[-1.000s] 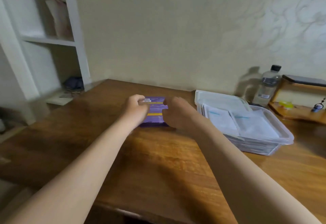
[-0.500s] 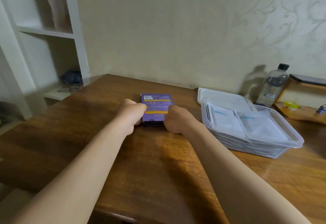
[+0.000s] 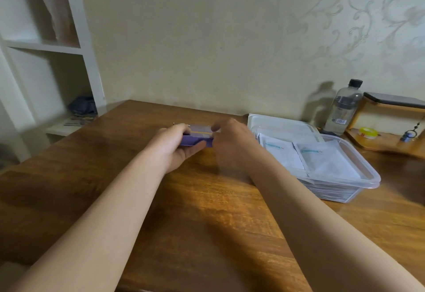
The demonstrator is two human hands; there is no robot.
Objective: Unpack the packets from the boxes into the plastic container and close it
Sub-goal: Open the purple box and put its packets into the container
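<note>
A purple box (image 3: 199, 136) with a yellow stripe is held just above the wooden table (image 3: 207, 211), near its middle. My left hand (image 3: 177, 147) grips the box from the left with fingers under it. My right hand (image 3: 230, 141) holds its right end, fingers curled over the top. To the right stands a clear plastic container (image 3: 358, 186) filled with white packets (image 3: 322, 160). Its clear lid (image 3: 280, 122) lies behind it on the table.
A water bottle (image 3: 345, 107) stands by the wall at the back right. Beside it is a small wooden stand (image 3: 388, 128) with a yellow tape roll (image 3: 368, 132). White shelves (image 3: 46, 61) stand at the left, past the table's edge.
The box lay flat on the table between my closed hands. It is now lifted and tilted edge-on, with my left hand turned palm up beneath it.
</note>
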